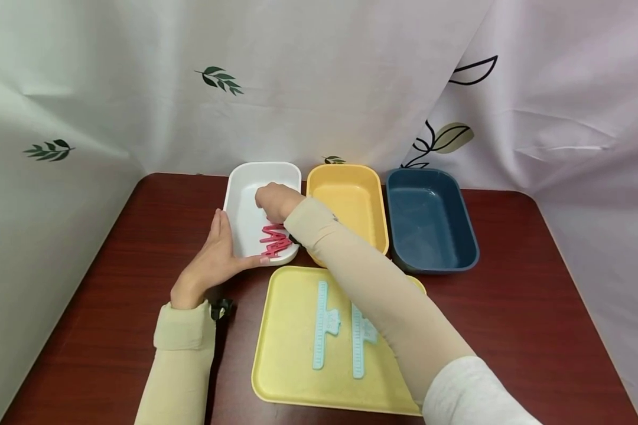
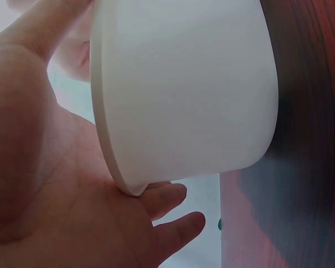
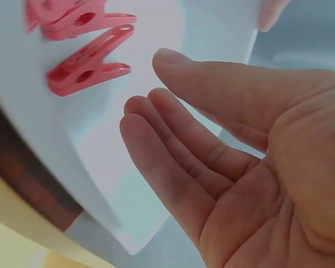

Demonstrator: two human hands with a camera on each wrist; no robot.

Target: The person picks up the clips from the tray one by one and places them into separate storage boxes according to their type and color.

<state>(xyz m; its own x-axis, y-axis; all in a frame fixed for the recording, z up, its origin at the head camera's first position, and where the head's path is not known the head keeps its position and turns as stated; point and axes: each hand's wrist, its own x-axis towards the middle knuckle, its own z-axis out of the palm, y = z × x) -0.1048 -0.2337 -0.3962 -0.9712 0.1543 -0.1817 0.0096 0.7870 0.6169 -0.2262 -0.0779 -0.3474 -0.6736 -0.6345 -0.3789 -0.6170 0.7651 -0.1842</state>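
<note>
My left hand (image 1: pixel 212 257) steadied the white tray (image 1: pixel 247 177); my right hand's (image 1: pixel 273 200) grip hung slack and empty above the pink pegs (image 1: pixel 275 241) inside. Two blue clips (image 1: pixel 340 330) remained unsorted.

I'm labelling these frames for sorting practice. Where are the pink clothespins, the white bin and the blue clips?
pink clothespins (image 1: pixel 275 241): head view, middle of the pile.
white bin (image 1: pixel 266 169): head view, far rim.
blue clips (image 1: pixel 323 323): head view, the left clip's long bar, on the yellow tray.
</note>
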